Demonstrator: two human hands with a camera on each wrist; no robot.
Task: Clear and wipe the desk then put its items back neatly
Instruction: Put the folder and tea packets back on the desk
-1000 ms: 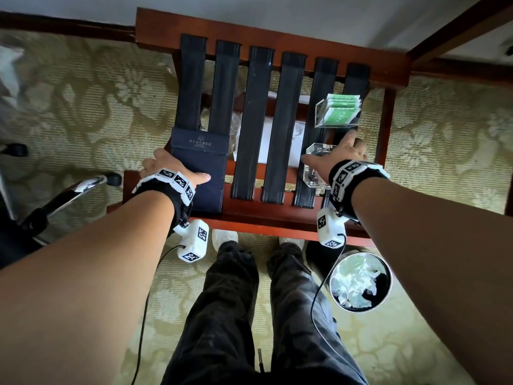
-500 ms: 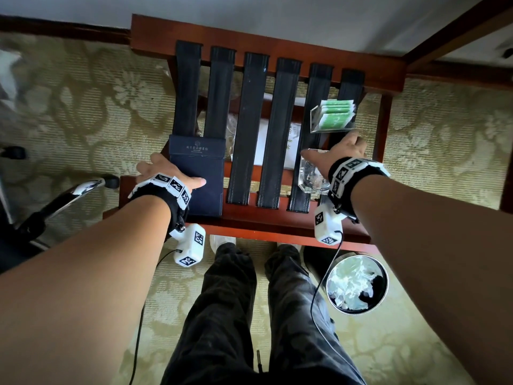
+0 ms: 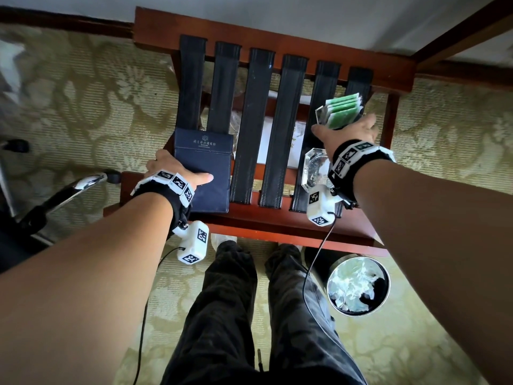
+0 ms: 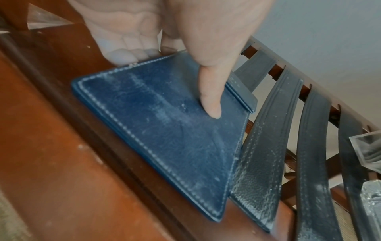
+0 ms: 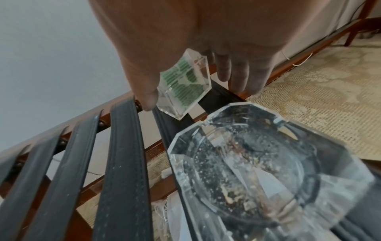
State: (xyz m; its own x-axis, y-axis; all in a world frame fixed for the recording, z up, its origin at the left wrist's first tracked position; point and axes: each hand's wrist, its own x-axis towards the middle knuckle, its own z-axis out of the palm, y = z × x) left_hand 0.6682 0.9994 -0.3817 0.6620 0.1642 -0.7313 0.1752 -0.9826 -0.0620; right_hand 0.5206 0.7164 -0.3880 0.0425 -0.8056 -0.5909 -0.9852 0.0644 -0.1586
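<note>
**A:** What am I looking at on the left?

**B:** My left hand (image 4: 164, 32) grips a dark blue leather folder (image 4: 164, 135): thumb flat on its cover, the other fingers (image 4: 121, 56) curled under its outer edge. The cover is scuffed and dusty, with pale stitching along the border and small gilt lettering near its far end. It lies on the near left corner of the wooden luggage rack (image 3: 277, 218), partly over the black straps (image 3: 255, 120).

**A:** And the right?

**B:** My right hand (image 3: 347, 134) is spread, fingers nearly straight, at a clear acrylic holder (image 5: 183, 84) packed with green-printed sachets. The holder sits tilted on the far right straps. The thumb is beside one side and the fingers beside the other; I cannot tell whether they actually touch it.

**A:** Anything under the wrist?

**B:** A heavy cut-glass ashtray (image 5: 268, 163), octagonal, speckled with ash and debris, on the right straps just nearer than the holder. A round bin (image 3: 358, 284) stands on the patterned carpet below.
</note>
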